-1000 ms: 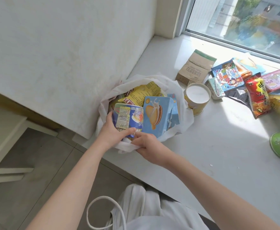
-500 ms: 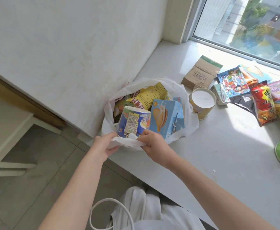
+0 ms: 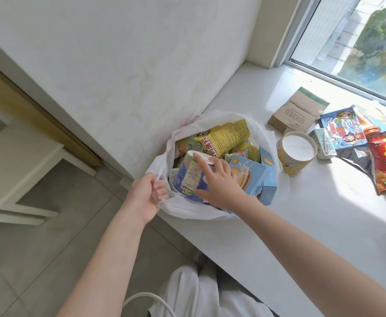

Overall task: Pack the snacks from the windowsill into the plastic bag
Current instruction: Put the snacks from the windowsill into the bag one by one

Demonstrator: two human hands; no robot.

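Blue cup (image 3: 188,179) under right grip (image 3: 221,183); left grip (image 3: 145,195) holds bag (image 3: 187,210).

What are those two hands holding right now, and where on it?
Left hand grips the white plastic bag by its near rim. Right hand presses spread fingers on the side of the blue round snack cup, not clearly gripping.

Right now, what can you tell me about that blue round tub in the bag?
The blue tub is round and cup-shaped, cardboard or plastic by its look, with a pale rim and a white small-print label. It leans tilted inside the near edge of the white plastic bag, beside a light blue biscuit box. The right hand touches it with spread fingers; the left hand grips the bag's rim.
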